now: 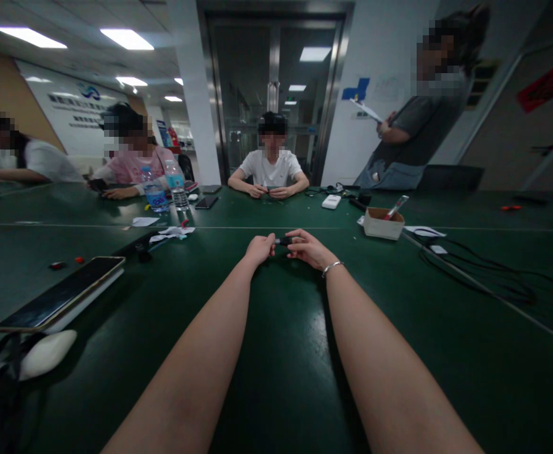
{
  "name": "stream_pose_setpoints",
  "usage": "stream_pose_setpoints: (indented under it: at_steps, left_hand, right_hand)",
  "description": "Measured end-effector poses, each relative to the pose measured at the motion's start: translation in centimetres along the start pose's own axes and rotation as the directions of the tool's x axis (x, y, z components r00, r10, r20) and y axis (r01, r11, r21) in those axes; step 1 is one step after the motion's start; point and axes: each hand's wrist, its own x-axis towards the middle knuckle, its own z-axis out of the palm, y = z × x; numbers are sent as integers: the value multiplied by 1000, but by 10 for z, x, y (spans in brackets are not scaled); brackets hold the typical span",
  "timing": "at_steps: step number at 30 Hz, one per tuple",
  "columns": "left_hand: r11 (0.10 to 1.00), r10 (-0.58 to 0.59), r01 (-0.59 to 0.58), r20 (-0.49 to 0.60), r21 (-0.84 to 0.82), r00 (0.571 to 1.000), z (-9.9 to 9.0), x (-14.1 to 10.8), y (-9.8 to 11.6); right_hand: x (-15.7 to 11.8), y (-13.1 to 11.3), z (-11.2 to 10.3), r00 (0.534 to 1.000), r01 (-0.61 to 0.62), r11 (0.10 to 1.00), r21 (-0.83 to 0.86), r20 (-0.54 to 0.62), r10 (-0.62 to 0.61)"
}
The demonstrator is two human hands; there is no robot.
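Observation:
Both my arms stretch out over the dark green table [288, 378]. A small black piece with a paler, shiny end [284, 241] bridges the gap between my hands; its exact kind is too small to make out. My left hand [260, 250] is closed, thumb and fingers pinching the piece's left end. On the other side, my right hand [314, 251] grips its right end between thumb and fingertips. A silver bracelet [333, 268] circles the right wrist. The fingers hide part of the piece.
Left lie a phone on a white box [68, 296], a white mouse-like object [49, 354] and paper scraps [172, 233]. Water bottles [176, 186] stand beyond. A small box [384, 224] and black cables [484, 265] are right. People sit across and left; another stands right.

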Motion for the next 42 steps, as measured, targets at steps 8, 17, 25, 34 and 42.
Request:
stream_pose_setpoints:
  at_steps: [8, 17, 25, 34, 42]
  left_hand:
    - [995, -35, 35, -4, 92, 999, 0, -3, 6]
    - [982, 67, -65, -5, 177, 998, 1, -7, 1]
    - [975, 169, -174, -48, -139, 985, 5, -4, -6]
    - [985, 157, -155, 21, -71, 987, 4, -2, -9]
    - [960, 102, -107, 33, 259, 994, 0, -5, -3]
  right_hand:
    - [2, 3, -3, 1000, 10, 1000, -15, -5, -10]
    - [0, 1, -2, 999, -22, 1000, 16, -29, 22]
    - [3, 2, -2, 994, -67, 998, 17, -86, 68]
    - [3, 3, -3, 992, -66, 998, 19, -103, 68]
    - [3, 2, -2, 998, -62, 996, -66, 1, 62]
